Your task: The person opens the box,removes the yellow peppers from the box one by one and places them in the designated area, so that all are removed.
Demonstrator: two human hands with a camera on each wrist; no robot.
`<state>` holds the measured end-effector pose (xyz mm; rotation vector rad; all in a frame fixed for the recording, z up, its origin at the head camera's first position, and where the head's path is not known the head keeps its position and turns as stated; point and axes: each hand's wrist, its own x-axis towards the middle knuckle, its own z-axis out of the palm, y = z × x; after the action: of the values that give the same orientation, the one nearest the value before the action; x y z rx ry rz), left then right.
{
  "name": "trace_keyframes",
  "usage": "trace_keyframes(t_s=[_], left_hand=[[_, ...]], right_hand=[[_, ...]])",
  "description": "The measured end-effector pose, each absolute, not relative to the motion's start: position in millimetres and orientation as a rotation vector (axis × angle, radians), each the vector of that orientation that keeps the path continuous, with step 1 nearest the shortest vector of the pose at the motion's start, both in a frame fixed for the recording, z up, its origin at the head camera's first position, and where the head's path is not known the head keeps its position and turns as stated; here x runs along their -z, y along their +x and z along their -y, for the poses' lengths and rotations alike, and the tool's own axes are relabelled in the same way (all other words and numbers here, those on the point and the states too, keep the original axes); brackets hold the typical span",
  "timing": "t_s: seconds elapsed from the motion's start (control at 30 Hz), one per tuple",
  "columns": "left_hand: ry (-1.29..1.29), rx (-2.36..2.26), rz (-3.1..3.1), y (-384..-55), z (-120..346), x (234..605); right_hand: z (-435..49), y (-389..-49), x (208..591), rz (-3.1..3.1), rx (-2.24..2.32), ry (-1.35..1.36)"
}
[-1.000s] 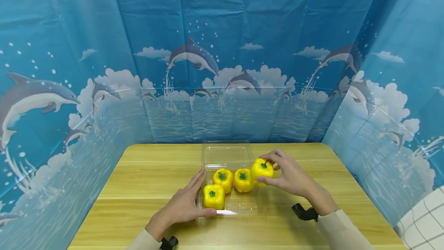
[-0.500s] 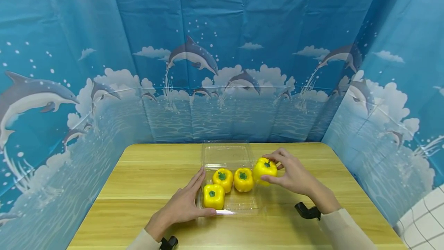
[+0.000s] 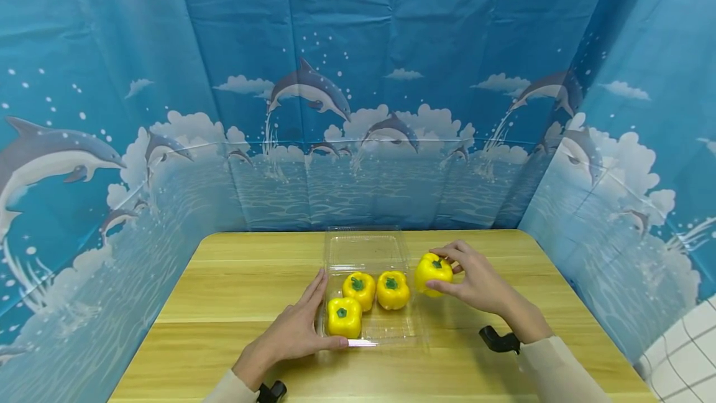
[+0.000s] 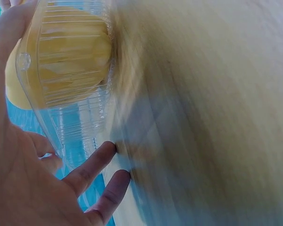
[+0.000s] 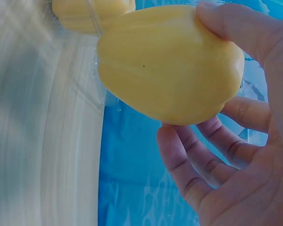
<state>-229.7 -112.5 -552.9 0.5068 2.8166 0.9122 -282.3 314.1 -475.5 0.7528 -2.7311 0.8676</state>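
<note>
My right hand (image 3: 475,278) grips a yellow bell pepper (image 3: 433,274) between thumb and fingers, just right of a clear plastic clamshell box (image 3: 386,330). In the right wrist view the held pepper (image 5: 170,66) appears above the table surface. Inside the box are a front-left bell pepper (image 3: 344,318), a back-left bell pepper (image 3: 359,290) and a back-right bell pepper (image 3: 393,290), all yellow with green stems. Along the box's left side lies my left hand (image 3: 296,322), its fingers extended and its thumb at the front edge. The left wrist view shows that hand (image 4: 42,174) beside the ribbed box wall (image 4: 75,70).
The box's hinged lid (image 3: 366,250) lies folded back toward the far table edge. Under everything is a wooden table (image 3: 235,291). A blue dolphin-print curtain (image 3: 358,191) hangs close behind it and along both sides.
My right hand has moved a little to the right with the held bell pepper, away from the other peppers in the box. My left hand has stayed at the box's left side.
</note>
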Motion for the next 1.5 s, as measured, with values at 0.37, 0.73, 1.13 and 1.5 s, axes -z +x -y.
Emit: trace_keyframes(t_s=[0.37,0.73,1.13,1.5], left_hand=[[0.489,-0.895,-2.811,-229.3,112.9,551.2],[0.480,-0.910,-2.805,-229.6,113.6,552.8],[0.515,-0.922,-2.812,-228.2,113.8,551.7],[0.515,-0.924,-2.814,-228.3,114.0,552.0]], right_hand=[[-319.4,-285.9,483.3,2.748,-0.884,0.741],[-323.5,-287.9,490.9,2.786,-0.889,0.705],[-328.9,-290.9,502.6,2.806,-0.870,0.719],[-330.9,-292.5,509.0,2.823,-0.873,0.752]])
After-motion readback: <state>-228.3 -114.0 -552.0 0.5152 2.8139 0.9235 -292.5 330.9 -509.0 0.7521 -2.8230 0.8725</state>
